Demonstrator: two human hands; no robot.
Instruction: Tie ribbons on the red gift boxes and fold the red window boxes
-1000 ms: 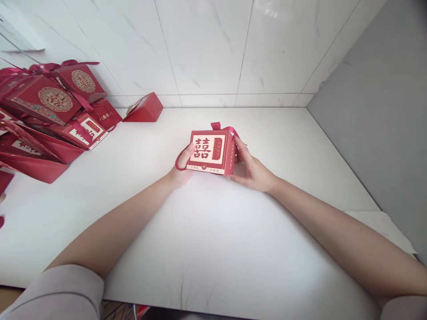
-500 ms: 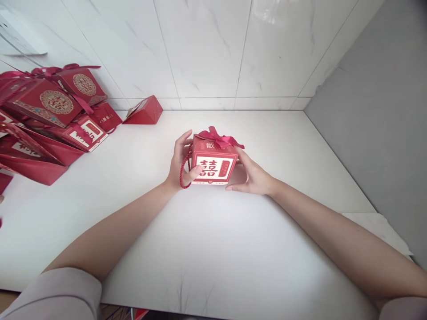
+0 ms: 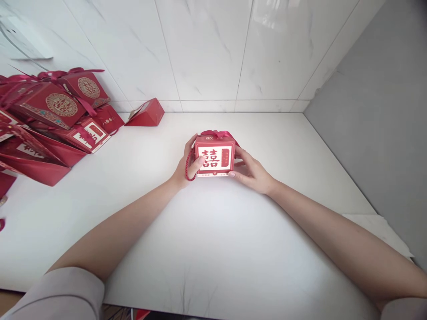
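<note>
A marbled tile wall [image 3: 207,53] backs your white desk [image 3: 233,249], with a grey wall [image 3: 373,106] on the right. Both your forearms reach forward and converge mid-desk. To your left, red gift boxes [image 3: 63,104] lie heaped; a lone red box [image 3: 151,113] sits near the tile wall. Between your hands is the held box [image 3: 227,142], upright. Your left hand [image 3: 183,171] grasps its left side, thumb over the printed front; your right hand's [image 3: 256,175] fingers grip its right side, thumb at the lower corner. A ribbon bow [image 3: 218,133] tops it; a twisted cord [image 3: 187,169] loops across your left hand.
</note>
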